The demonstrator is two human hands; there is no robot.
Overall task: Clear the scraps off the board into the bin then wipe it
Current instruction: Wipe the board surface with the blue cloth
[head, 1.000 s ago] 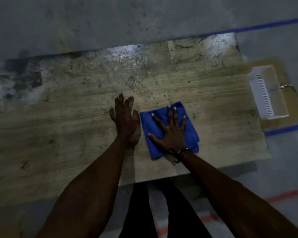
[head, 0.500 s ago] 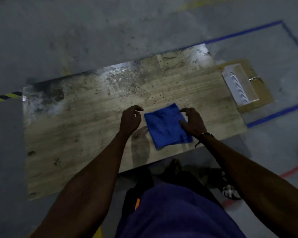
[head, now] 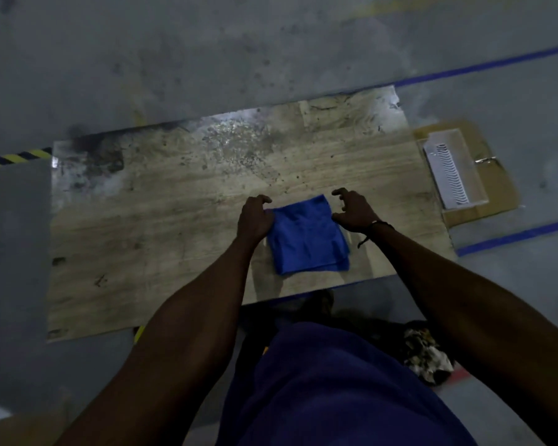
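No legible text or labels.

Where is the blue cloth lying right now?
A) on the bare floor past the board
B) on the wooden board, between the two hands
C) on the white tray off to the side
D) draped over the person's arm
B: the cloth lies folded on the board, with the left hand at its one edge and the right hand at the other.
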